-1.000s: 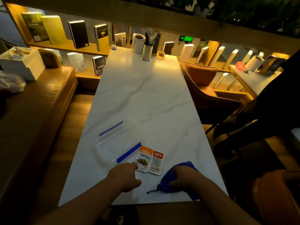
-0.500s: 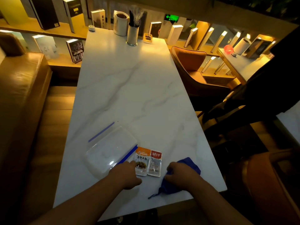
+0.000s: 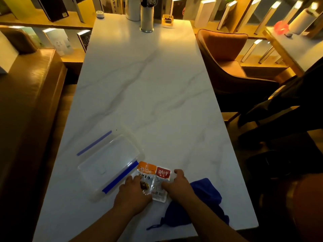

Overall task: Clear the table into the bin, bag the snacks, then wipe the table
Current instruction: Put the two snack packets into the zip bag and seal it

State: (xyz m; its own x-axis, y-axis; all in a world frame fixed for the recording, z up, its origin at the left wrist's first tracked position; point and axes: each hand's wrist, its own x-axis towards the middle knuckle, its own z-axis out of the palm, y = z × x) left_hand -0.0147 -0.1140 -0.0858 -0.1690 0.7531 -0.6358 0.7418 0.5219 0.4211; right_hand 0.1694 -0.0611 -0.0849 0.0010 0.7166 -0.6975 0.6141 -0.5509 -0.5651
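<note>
Two snack packets lie side by side near the front of the white marble table [image 3: 148,88]: an orange-topped packet [image 3: 146,172] and a red-topped packet [image 3: 162,175]. My left hand [image 3: 133,194] rests on the lower part of the orange-topped packet. My right hand [image 3: 176,185] touches the red-topped packet's right edge, fingers curled. A clear zip bag with blue strips [image 3: 110,165] lies flat just left of the packets. A blue cloth [image 3: 197,206] lies crumpled under my right forearm.
A white cup holder with utensils [image 3: 147,19], a white jug [image 3: 133,7] and a small amber dish [image 3: 167,20] stand at the far end. A brown bench [image 3: 29,102] runs along the left, an orange chair [image 3: 225,56] on the right.
My right hand left the blue cloth and moved left onto the red-topped packet. My left hand slid forward onto the orange-topped packet. The camera tilted down and closer.
</note>
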